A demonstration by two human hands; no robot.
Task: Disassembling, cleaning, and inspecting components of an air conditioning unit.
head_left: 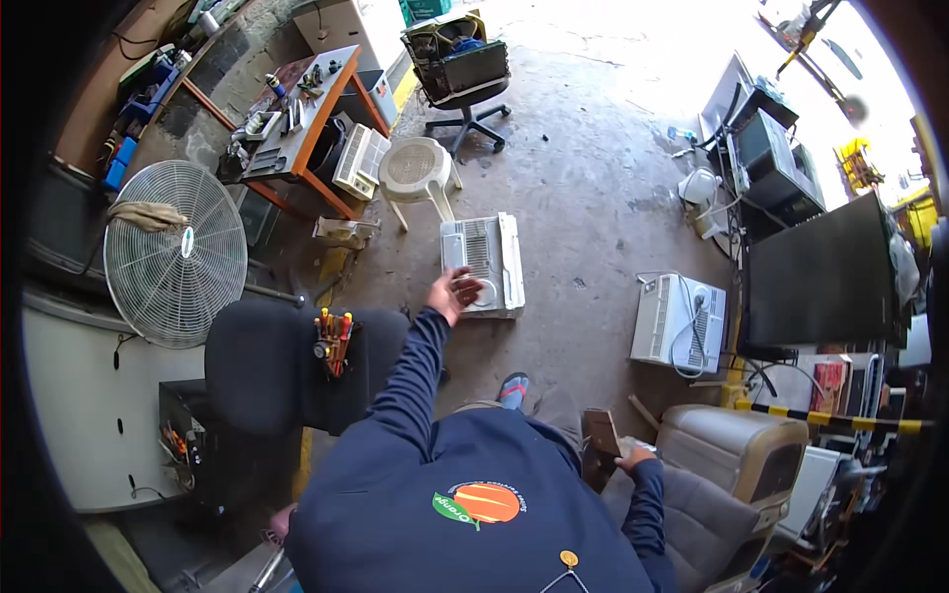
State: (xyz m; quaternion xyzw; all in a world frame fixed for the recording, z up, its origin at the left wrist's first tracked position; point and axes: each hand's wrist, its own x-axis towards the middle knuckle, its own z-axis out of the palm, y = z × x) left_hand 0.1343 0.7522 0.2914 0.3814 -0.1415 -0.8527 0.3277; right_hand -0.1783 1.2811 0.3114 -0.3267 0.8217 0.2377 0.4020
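Observation:
My left hand (456, 295) reaches forward, open with its fingers apart, over the near left part of a white window air conditioner (483, 259) on the floor. Nothing shows in that hand, and I cannot tell whether it touches the casing. Low at the right, my right hand (636, 458) is closed at the edge of a brown wooden piece (600, 432), which looks like a chair's armrest. Beside it is a grey cushion (697, 519). One foot in a sandal (513, 390) stands on the floor between me and the air conditioner.
A stool (414, 170) stands just beyond the air conditioner. To the left are a large fan (176, 253) and a black chair (252, 366) carrying a tool pouch (334, 343). Another white unit (679, 324) and a large dark screen (822, 272) stand at right.

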